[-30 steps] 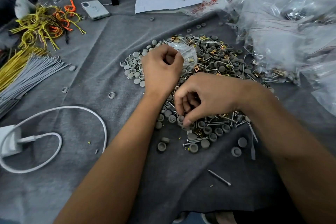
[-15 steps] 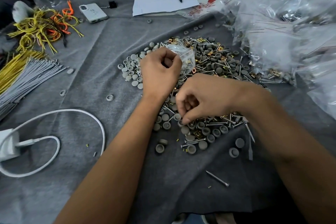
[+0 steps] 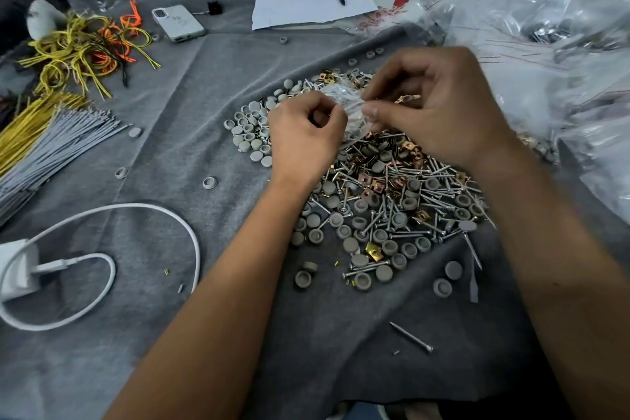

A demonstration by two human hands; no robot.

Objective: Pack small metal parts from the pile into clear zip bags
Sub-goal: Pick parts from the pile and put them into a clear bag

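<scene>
At centre frame, above the pile (image 3: 381,194) on the surface (image 3: 170,153), the left hand (image 3: 303,136) pinched the clear zip bag (image 3: 344,106) steady, apparently so the right hand (image 3: 439,109), fingertips pinched at its mouth, could load parts.

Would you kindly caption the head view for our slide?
Both hands, left hand and right hand, hold a clear zip bag above the parts pile.

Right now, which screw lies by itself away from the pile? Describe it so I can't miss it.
Start at the big pile of parts in the middle of the grey cloth, then look toward the near edge, between the two forearms. The lone screw lies there flat and slanted, head toward the right, with nothing touching it.
</scene>
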